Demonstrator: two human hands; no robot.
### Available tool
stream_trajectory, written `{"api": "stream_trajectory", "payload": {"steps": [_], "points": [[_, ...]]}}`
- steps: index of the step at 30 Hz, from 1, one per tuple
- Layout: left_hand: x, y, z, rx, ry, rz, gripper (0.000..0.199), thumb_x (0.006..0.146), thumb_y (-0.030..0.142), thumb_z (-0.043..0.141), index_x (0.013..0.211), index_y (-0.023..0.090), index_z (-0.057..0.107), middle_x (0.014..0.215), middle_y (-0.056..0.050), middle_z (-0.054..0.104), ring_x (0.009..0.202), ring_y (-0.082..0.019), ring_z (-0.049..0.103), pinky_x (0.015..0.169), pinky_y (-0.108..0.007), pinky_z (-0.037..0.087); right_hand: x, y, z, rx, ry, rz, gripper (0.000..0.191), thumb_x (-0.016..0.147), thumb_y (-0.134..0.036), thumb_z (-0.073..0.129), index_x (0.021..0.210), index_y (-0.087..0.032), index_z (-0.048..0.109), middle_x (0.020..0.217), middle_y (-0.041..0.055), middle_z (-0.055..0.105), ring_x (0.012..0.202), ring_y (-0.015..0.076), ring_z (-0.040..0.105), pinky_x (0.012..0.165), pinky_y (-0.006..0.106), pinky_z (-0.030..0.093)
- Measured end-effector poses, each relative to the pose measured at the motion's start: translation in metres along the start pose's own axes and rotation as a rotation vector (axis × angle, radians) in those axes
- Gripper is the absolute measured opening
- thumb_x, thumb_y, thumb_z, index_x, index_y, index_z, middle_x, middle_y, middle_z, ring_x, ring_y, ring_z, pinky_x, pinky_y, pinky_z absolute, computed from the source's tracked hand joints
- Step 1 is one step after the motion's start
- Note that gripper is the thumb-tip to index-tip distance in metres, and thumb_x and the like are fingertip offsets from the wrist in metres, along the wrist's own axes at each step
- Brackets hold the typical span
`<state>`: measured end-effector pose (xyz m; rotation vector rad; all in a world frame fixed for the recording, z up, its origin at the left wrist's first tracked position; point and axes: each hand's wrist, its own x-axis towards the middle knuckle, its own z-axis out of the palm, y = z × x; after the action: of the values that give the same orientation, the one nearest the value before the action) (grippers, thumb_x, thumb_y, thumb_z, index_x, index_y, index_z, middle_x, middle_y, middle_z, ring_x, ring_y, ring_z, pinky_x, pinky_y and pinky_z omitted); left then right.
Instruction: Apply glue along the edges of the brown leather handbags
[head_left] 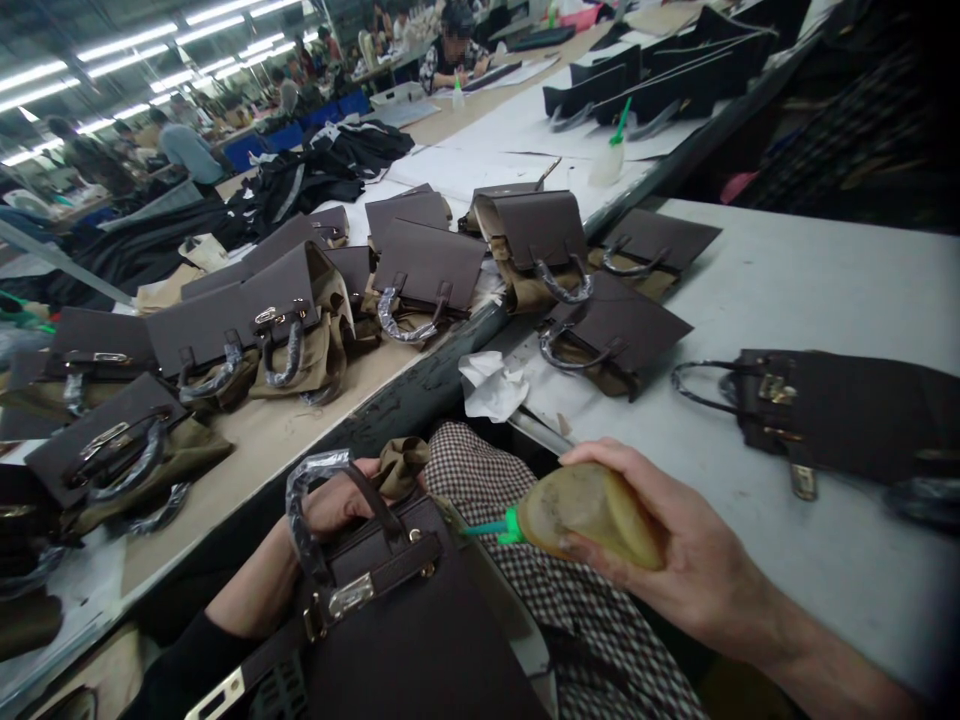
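Observation:
My right hand (675, 540) is wrapped round a yellowish squeeze bottle (577, 510) with a green nozzle. The nozzle's tip points left, at the open upper edge of a dark brown handbag (427, 620) on my lap; whether it touches cannot be made out. Behind the bag's plastic-wrapped handle, my left hand (337, 503) is closed at the bag's top, by the bunched olive lining (403, 465). Its fingers are partly hidden by the handle and the bag. A metal clasp (351, 597) sits on the bag's front, and a strap with a metal plate hangs at lower left.
Several brown bags with wrapped handles lie on the left bench (405, 400). Another finished-looking bag (847, 410) lies on the white table (825, 270) at right. Crumpled paper (493, 386) sits by the table corner. Farther back stands a second glue-type bottle (609, 160). People work in the background.

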<state>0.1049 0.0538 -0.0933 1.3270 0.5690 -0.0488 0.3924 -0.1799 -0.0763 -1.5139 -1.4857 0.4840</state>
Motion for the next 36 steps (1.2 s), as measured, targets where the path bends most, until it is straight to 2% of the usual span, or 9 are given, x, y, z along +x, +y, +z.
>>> {"api": "stream_trajectory", "payload": {"steps": [4,14,21,27,32,34,36], "points": [[0.0,0.0,0.002,-0.048,0.003,-0.029,0.058,0.078,0.048,0.085,0.124,0.015,0.071,0.112,-0.009,0.076,0.1,-0.024,0.069,0.088,-0.031,0.056,-0.003,-0.004,-0.007,-0.015,-0.043,0.014,0.041,0.097,-0.046,0.069,0.131,-0.031,0.051,0.116,0.005,0.067,0.1,0.0236,0.069,0.084,0.03,0.06],[-0.004,0.0,0.002,0.082,0.049,-0.032,0.053,0.077,0.045,0.083,0.12,0.015,0.071,0.118,-0.009,0.074,0.108,-0.027,0.067,0.096,-0.036,0.055,-0.016,-0.006,-0.019,-0.004,-0.142,0.028,0.041,0.094,-0.04,0.074,0.129,-0.031,0.054,0.116,0.0036,0.068,0.098,0.0225,0.07,0.085,0.031,0.059],[-0.009,0.005,0.008,0.049,0.071,-0.046,0.056,0.078,0.042,0.082,0.127,0.017,0.07,0.111,-0.01,0.077,0.099,-0.028,0.071,0.088,-0.037,0.06,-0.021,-0.009,-0.024,0.07,-0.256,0.087,0.038,0.094,-0.039,0.076,0.124,-0.03,0.056,0.109,0.0008,0.068,0.089,0.0197,0.069,0.078,0.029,0.058],[-0.011,0.015,0.016,0.031,0.064,-0.051,0.045,0.077,0.035,0.084,0.117,0.018,0.073,0.108,-0.007,0.077,0.096,-0.026,0.072,0.084,-0.033,0.06,-0.023,-0.009,-0.025,0.076,-0.363,0.159,0.04,0.092,-0.043,0.078,0.123,-0.027,0.059,0.109,0.0042,0.069,0.091,0.0234,0.069,0.08,0.035,0.058],[-0.019,0.034,0.012,0.02,0.041,-0.013,0.043,0.077,0.031,0.086,0.117,0.02,0.075,0.099,-0.004,0.076,0.086,-0.019,0.071,0.076,-0.027,0.059,-0.025,-0.001,-0.025,0.101,-0.226,0.254,0.036,0.087,-0.041,0.078,0.118,-0.028,0.064,0.104,0.0013,0.071,0.084,0.0226,0.069,0.076,0.033,0.058],[-0.025,0.046,0.011,0.101,0.042,0.044,0.042,0.076,0.03,0.088,0.115,0.02,0.075,0.106,-0.005,0.075,0.094,-0.021,0.071,0.083,-0.029,0.059,-0.028,0.008,-0.025,0.157,-0.164,0.357,0.036,0.088,-0.044,0.077,0.117,-0.028,0.064,0.099,0.0003,0.071,0.083,0.0224,0.068,0.071,0.031,0.058],[-0.029,0.057,0.015,0.257,0.005,0.072,0.038,0.082,0.029,0.084,0.118,0.021,0.074,0.114,-0.005,0.072,0.103,-0.023,0.07,0.091,-0.031,0.057,-0.032,0.019,-0.025,0.207,-0.093,0.454,0.037,0.091,-0.049,0.075,0.119,-0.029,0.061,0.098,-0.0004,0.07,0.084,0.0224,0.069,0.073,0.031,0.058]]}}
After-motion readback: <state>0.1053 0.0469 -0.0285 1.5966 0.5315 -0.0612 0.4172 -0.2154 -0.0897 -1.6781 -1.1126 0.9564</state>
